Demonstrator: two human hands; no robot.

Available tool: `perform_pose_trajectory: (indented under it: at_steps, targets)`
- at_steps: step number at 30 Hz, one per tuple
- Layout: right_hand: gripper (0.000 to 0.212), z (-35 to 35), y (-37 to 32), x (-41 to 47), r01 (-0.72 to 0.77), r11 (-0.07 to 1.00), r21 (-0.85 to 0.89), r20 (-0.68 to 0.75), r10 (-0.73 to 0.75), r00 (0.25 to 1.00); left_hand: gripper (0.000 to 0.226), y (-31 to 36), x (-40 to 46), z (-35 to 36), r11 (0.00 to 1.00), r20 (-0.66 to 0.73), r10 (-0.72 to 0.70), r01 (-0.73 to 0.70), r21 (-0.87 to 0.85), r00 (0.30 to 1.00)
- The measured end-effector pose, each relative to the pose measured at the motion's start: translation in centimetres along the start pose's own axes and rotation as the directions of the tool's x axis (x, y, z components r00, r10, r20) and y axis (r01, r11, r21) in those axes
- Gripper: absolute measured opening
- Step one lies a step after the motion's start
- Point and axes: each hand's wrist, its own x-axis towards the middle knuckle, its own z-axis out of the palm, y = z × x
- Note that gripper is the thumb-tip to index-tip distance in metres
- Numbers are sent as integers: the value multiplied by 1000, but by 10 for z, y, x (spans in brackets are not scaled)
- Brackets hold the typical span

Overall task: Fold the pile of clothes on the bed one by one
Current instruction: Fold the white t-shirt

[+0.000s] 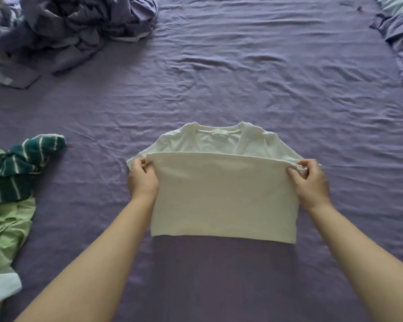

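Left hand (142, 176) and right hand (311, 180) each pinch a lifted corner of the white T-shirt (221, 201) — collar far, pile of clothes (12, 182) at left.

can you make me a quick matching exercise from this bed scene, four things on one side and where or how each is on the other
Things:
1. white t-shirt
2. green striped garment
3. crumpled purple bedding
4. left hand

Places or states:
A. heaped at the far left of the bed
B. pinching the shirt's left corner
C. bunched at the left edge
D. lower half being folded up toward the collar

Pairs: 1-D, 2-C, 3-A, 4-B
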Motion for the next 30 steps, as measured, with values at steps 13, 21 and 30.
perform_pose_trajectory:
  at_steps: [13, 21, 30]
  targets:
    - [12, 55, 14, 17, -146, 972, -187, -56, 138, 989, 21, -24, 34, 45, 933, 158, -50, -10, 360, 986]
    - [19, 57, -29, 63, 26, 999, -18, -295, -31, 955, 22, 25, 69, 44, 982, -142, 141, -119, 148, 980]
    - [56, 71, -6, 76, -88, 985, -147, 14, 91, 996, 73, 11, 74, 76, 886, 167, 126, -187, 424, 978]
